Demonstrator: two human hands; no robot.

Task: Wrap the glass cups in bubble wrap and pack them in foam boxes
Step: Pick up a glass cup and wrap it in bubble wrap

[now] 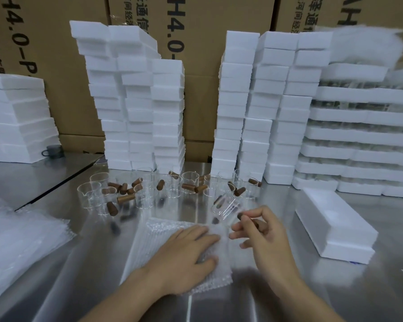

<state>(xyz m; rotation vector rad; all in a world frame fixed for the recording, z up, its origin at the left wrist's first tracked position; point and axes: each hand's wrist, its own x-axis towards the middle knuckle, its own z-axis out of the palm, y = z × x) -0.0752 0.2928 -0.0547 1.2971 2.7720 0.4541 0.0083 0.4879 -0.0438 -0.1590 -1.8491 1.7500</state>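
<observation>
A sheet of bubble wrap [172, 249] is pinned flat near the front edge of the counter [335, 287] by the left hand [184, 249], fingers spread and palm down. A glass cup [226, 209] is held just above the sheet's far right corner by the right hand [263, 231], whose fingertips are closed on its brown wooden handle [251, 220]. The cup is tilted, its long axis running away from the hand toward the counter's back edge. The cup lies beyond and right of the left hand, so it would probably be lowered onto the sheet. An open foam box [335, 226] waits at the right edge.
</observation>
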